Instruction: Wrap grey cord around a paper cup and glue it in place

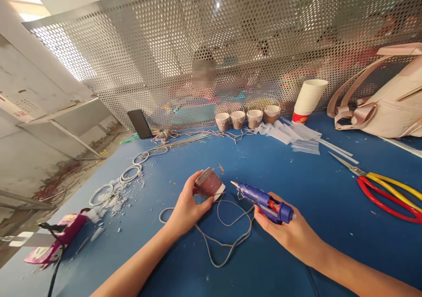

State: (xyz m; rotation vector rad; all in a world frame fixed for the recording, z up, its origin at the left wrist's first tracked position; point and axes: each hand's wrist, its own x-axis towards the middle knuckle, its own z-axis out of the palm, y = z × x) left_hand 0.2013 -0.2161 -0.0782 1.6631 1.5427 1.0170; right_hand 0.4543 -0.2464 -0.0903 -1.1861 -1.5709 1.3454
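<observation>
On the blue counter (296,187), near its front edge, the left hand (186,207) is curled around a small paper cup wrapped in reddish cord (208,183), tipped on its side with its mouth toward the right; fingers close over the top and thumb underneath, so the grip is firm but on a light, crushable thing. The right hand (290,231) is closed around the grip of a blue hot-glue gun (263,199), whose metal nozzle points at the cup and stands just short of it, not touching as far as I can tell.

A loose grey cord (227,240) loops across the counter between and beneath both hands. It could well snag on the gun or a wrist and jerk the cup askew while glue is wet. The nearer worry is the hot tip: the left fingertips sit close to the spot the nozzle aims at, so a small slip, or glue running along the wrapped side, would likely burn them. Squeezing too hard to steady the cup could dent it and loosen the winding.

Further back stand four finished wrapped cups (247,119) in a row by the perforated metal screen (231,46), a stack of paper cups (308,100), cut paper strips (296,136), red-and-yellow scissors (385,189), a phone (140,123) leaning on the screen, wire rings (130,173), and a pale handbag (389,103).
</observation>
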